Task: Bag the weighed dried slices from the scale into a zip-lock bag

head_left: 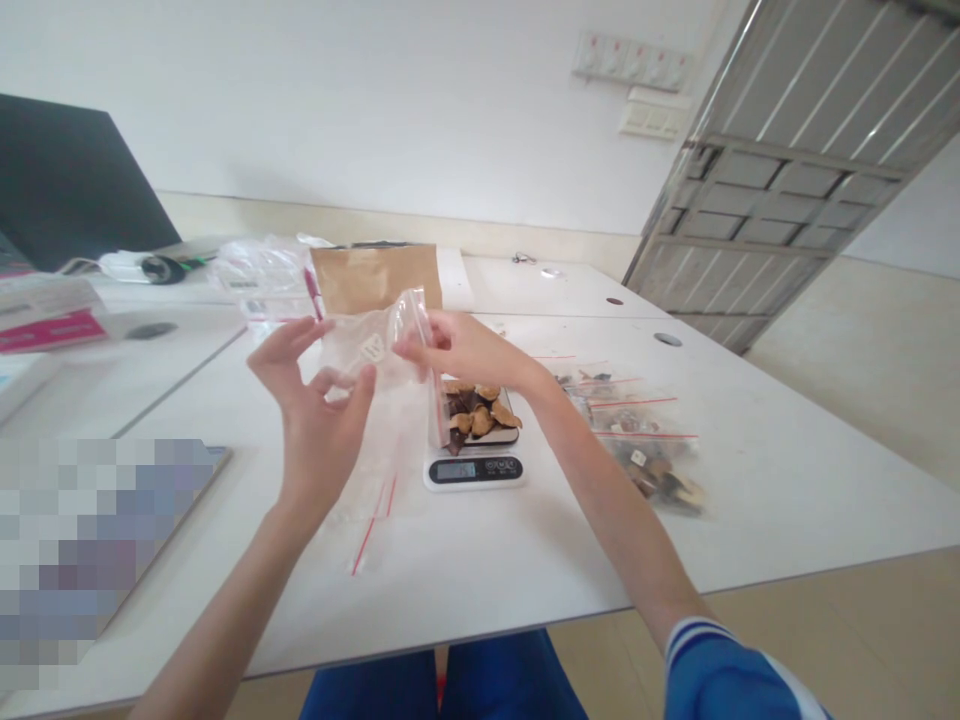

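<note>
My right hand (465, 350) pinches a clear zip-lock bag (379, 330) near its sealing strip, holding it up above the table. A small white label (372, 348) shows on the bag. My left hand (319, 400) is beside the bag's other side, with thumb and fingers curved and apart; whether its fingertips touch the plastic is hard to see. Just beyond the bag's lower edge, dried brown slices (480, 412) are heaped on a white digital scale (474, 472). The scale's display is lit, but its digits are blurred.
Flat clear bags with red strips (373, 525) lie front left of the scale. Several filled bags (660, 470) lie at the right. Behind are a brown paper bag (375, 278) and crumpled plastic packaging (262, 275). A pixelated board (97, 550) is at the left.
</note>
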Available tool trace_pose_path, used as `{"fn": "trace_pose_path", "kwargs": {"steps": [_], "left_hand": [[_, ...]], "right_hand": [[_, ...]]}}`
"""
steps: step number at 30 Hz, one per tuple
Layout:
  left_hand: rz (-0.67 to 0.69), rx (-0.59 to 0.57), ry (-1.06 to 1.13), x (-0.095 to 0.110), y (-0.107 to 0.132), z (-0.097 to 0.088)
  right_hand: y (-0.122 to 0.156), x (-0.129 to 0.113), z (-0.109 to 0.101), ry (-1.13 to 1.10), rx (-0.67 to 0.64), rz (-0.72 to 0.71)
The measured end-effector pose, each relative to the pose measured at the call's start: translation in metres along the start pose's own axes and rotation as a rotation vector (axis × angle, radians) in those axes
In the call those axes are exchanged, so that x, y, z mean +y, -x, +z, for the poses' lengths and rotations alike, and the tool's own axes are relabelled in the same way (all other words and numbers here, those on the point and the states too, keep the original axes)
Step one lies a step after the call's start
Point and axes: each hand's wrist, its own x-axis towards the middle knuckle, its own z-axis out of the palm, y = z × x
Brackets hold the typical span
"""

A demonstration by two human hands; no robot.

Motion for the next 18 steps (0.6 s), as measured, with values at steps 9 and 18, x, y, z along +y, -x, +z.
{"fn": "trace_pose_path", "kwargs": {"steps": [9,18], "left_hand": [[-0.126,-0.044,-0.264,-0.001,0.0,-0.004],[0.27,-0.305,-0.387,0.009,0.012,0.008]], "right_hand": [[-0.003,0.003,-0.01,-0.089,-0.023,0.055],[-0.015,0.012,0.018,-0.334,0.099,0.125]]}}
